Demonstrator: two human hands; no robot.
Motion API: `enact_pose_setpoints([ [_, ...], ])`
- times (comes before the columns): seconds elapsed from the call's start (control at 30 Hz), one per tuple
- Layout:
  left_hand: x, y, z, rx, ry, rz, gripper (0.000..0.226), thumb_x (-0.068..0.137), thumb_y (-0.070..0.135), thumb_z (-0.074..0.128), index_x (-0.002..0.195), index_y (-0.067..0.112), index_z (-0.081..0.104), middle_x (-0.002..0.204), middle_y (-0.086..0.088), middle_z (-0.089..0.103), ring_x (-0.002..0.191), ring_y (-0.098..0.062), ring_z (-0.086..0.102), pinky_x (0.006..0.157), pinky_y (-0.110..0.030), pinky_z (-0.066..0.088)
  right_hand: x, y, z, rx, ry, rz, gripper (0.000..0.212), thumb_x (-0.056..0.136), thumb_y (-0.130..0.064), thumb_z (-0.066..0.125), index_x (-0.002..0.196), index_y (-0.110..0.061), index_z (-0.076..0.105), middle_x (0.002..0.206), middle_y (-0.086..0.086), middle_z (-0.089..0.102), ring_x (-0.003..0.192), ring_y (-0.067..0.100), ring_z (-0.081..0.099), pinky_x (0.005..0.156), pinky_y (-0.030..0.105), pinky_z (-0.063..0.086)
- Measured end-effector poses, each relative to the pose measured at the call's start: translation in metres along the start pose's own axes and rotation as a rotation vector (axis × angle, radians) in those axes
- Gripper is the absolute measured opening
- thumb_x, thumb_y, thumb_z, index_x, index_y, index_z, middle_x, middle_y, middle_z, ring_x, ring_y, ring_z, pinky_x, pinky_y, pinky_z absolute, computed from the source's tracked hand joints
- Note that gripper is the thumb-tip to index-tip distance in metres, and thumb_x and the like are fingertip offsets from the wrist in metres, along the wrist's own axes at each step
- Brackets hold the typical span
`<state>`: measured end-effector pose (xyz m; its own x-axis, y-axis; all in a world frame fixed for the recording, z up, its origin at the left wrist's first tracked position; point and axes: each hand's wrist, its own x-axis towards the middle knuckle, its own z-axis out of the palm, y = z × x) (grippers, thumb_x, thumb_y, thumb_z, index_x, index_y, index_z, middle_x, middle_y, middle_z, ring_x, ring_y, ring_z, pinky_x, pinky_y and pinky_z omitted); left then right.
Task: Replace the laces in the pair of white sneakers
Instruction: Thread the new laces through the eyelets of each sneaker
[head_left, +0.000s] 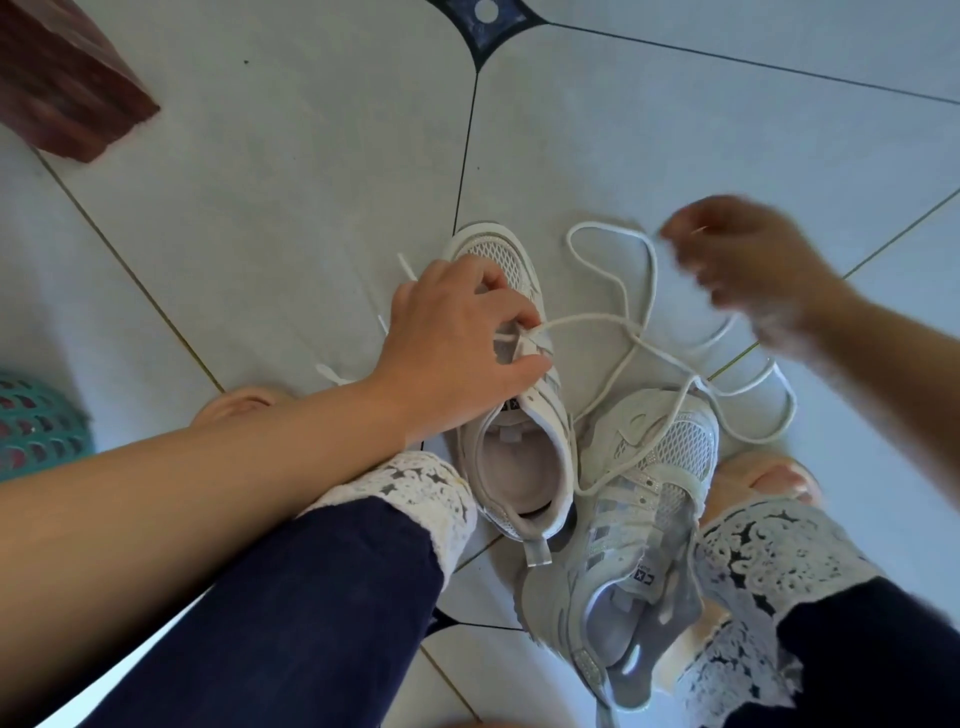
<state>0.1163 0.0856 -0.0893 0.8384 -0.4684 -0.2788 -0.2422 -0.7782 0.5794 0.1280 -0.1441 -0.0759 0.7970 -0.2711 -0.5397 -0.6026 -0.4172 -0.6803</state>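
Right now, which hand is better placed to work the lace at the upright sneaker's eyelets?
Left. The left hand pinches the lace at the upright sneaker's eyelets; the right hand is blurred, off above the loose loops.

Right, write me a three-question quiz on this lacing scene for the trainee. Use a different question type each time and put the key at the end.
1. Multiple choice: which hand is at the eyelets of the upright sneaker? A) left B) right C) neither
2. True or false: the round lace lies partly across the other sneaker.
3. Fill in: the right hand is too ______ to tell whether it holds anything.

Key
1. A, the left hand, with its fingers curled there.
2. True.
3. Blurred.
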Motion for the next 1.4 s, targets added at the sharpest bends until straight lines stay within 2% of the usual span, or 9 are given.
enact_pose_setpoints([
  [0.1, 0.0, -0.001, 0.0, 0.034, 0.0, 0.017, 0.035, 0.071, 0.054, 0.063, 0.1, 0.034, 0.065, 0.104, 0.013, 0.041, 0.099, -0.005, 0.028, 0.076, -0.019, 0.009, -0.023, -0.011, 0.041, -0.547, -0.32, -0.37, 0.012, 0.079, -0.046, 0.059, 0.08, -0.034, 0.059, 0.072, -0.016, 0.053, 0.066, -0.007, 0.05, 0.056, 0.011, 0.033],
  [0.17, -0.001, -0.001, -0.001, 0.057, -0.003, 0.024, 0.038, 0.071, 0.056, 0.061, 0.101, 0.035, 0.064, 0.108, 0.012, 0.044, 0.104, -0.009, 0.031, 0.075, -0.018, 0.008, -0.026, -0.018, 0.052, -0.702, -0.346, -0.454, 0.018, 0.08, -0.047, 0.058, 0.083, -0.03, 0.061, 0.079, -0.012, 0.054, 0.075, 0.003, 0.048, 0.062, 0.022, 0.032],
  [0.37, 0.001, 0.0, -0.001, 0.082, -0.016, 0.048, 0.04, 0.072, 0.063, 0.055, 0.1, 0.036, 0.064, 0.102, 0.016, 0.037, 0.105, -0.01, 0.032, 0.079, -0.019, 0.007, -0.016, -0.005, 0.029, -0.704, -0.211, -0.426, 0.019, 0.084, -0.035, 0.059, 0.085, -0.019, 0.069, 0.081, -0.006, 0.055, 0.086, 0.02, 0.056, 0.076, 0.032, 0.044],
  [0.53, 0.0, -0.002, -0.003, 0.076, -0.013, 0.062, 0.04, 0.071, 0.062, 0.057, 0.099, 0.034, 0.065, 0.107, 0.012, 0.044, 0.11, -0.015, 0.035, 0.079, -0.02, 0.008, 0.007, 0.019, -0.03, -0.917, 0.093, -0.111, 0.019, 0.086, -0.033, 0.054, 0.09, -0.018, 0.067, 0.102, 0.011, 0.062, 0.104, 0.033, 0.054, 0.084, 0.038, 0.043],
  [0.6, 0.0, -0.003, -0.002, 0.068, -0.012, 0.063, 0.04, 0.071, 0.062, 0.058, 0.099, 0.033, 0.065, 0.109, 0.011, 0.045, 0.112, -0.016, 0.035, 0.082, -0.02, 0.008, 0.004, 0.021, -0.023, -0.836, 0.036, -0.199, 0.017, 0.084, -0.035, 0.058, 0.089, -0.02, 0.065, 0.098, 0.009, 0.062, 0.095, 0.028, 0.057, 0.081, 0.034, 0.042],
  [0.77, -0.001, -0.004, 0.001, 0.051, -0.005, 0.047, 0.051, 0.071, 0.059, 0.062, 0.111, 0.028, 0.058, 0.121, 0.006, 0.046, 0.117, -0.017, 0.033, 0.09, -0.026, 0.013, -0.029, -0.001, 0.045, -0.534, -0.24, -0.494, 0.023, 0.077, -0.031, 0.07, 0.097, -0.025, 0.06, 0.073, -0.02, 0.046, 0.067, -0.021, 0.044, 0.063, 0.001, 0.03],
  [1.03, 0.0, -0.007, 0.002, 0.106, -0.019, 0.056, 0.056, 0.07, 0.06, 0.06, 0.114, 0.026, 0.055, 0.123, 0.006, 0.045, 0.118, -0.017, 0.032, 0.092, -0.027, 0.012, -0.03, -0.006, 0.055, -0.765, -0.231, -0.607, 0.019, 0.09, -0.037, 0.05, 0.101, -0.026, 0.06, 0.098, -0.006, 0.058, 0.09, 0.017, 0.055, 0.064, 0.027, 0.033],
  [1.23, -0.003, -0.01, 0.0, 0.075, -0.028, 0.053, 0.058, 0.068, 0.059, 0.063, 0.117, 0.027, 0.054, 0.127, 0.007, 0.044, 0.122, -0.016, 0.03, 0.093, -0.024, 0.011, 0.001, 0.008, -0.008, -0.776, 0.034, -0.232, 0.015, 0.088, -0.034, 0.055, 0.092, -0.024, 0.064, 0.105, 0.005, 0.066, 0.105, 0.029, 0.056, 0.084, 0.036, 0.044],
  [1.4, -0.008, -0.009, -0.004, -0.012, -0.03, -0.08, 0.081, 0.057, 0.068, 0.059, 0.125, 0.026, 0.044, 0.133, 0.005, 0.036, 0.124, -0.014, 0.026, 0.093, -0.026, 0.015, 0.005, 0.015, -0.017, -1.015, 0.052, -0.118, 0.017, 0.089, -0.036, 0.051, 0.095, -0.026, 0.063, 0.107, 0.004, 0.061, 0.105, 0.03, 0.054, 0.078, 0.035, 0.04],
])
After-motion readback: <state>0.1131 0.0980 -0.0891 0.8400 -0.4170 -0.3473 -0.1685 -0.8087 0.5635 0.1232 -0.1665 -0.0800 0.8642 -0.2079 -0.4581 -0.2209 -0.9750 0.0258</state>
